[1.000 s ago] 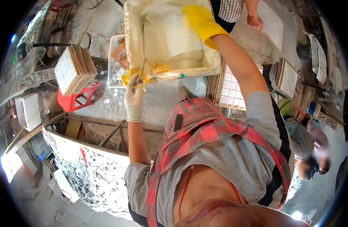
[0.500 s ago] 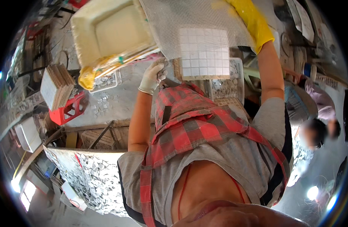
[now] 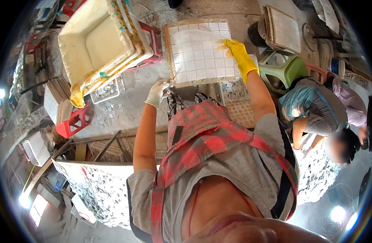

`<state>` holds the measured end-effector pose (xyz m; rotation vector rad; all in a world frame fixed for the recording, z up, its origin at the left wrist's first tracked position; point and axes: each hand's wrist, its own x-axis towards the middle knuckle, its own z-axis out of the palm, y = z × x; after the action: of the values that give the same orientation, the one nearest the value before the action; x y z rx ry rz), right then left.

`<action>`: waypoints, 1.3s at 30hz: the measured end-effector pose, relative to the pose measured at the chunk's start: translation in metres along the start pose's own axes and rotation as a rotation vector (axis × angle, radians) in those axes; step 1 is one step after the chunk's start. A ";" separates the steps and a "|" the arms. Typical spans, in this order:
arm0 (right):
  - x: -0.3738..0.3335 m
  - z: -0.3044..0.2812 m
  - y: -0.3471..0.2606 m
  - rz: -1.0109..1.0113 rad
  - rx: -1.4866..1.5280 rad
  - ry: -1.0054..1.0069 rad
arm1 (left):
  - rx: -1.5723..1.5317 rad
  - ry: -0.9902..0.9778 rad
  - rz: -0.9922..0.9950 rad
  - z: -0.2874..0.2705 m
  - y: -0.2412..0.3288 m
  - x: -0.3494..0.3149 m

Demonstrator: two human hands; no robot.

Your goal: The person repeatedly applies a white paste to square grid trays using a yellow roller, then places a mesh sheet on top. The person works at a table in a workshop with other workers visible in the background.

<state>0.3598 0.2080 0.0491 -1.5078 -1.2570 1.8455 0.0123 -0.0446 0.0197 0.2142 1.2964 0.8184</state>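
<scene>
A square board of white tiles (image 3: 200, 52), set in a grid with a brown rim, lies in front of me. My right hand (image 3: 240, 58), in a yellow rubber glove, reaches over its right side with fingers stretched out across the tiles; the fingertips are blurred. My left hand (image 3: 155, 93) wears a white glove and is beside the board's near left corner. Its fingers are curled together, and what they hold, if anything, I cannot make out. No separate mesh sheet stands out; I cannot tell whether it lies on the tiles.
At left, a stack of foam boxes (image 3: 133, 42) rests by a red stool (image 3: 152, 44). A white tray of tile pieces (image 3: 106, 91) is below. A green stool (image 3: 281, 67) and tiled boards (image 3: 285, 30) stand at right. Another person (image 3: 315, 105) sits bent over a tile pile.
The mesh sheet that my right hand held over the tiles no longer hangs in view. My right hand has come down nearer onto the tile board; my left hand has moved slightly left and down.
</scene>
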 end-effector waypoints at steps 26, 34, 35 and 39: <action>0.037 0.003 0.025 0.101 -0.074 0.111 | 0.180 0.151 -0.028 -0.003 0.012 0.016; 0.052 -0.003 0.033 0.074 -0.192 -0.003 | 0.329 0.210 -0.017 -0.010 -0.004 0.021; 0.057 -0.003 0.037 0.044 -0.201 -0.024 | 0.362 0.222 -0.022 -0.013 -0.011 0.021; 0.078 -0.031 0.083 -0.425 -0.598 -0.029 | 1.098 0.585 0.515 0.009 -0.018 -0.005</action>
<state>0.3812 0.2407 -0.0625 -1.3291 -2.0809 1.2775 0.0273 -0.0580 0.0155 1.2947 2.2076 0.5082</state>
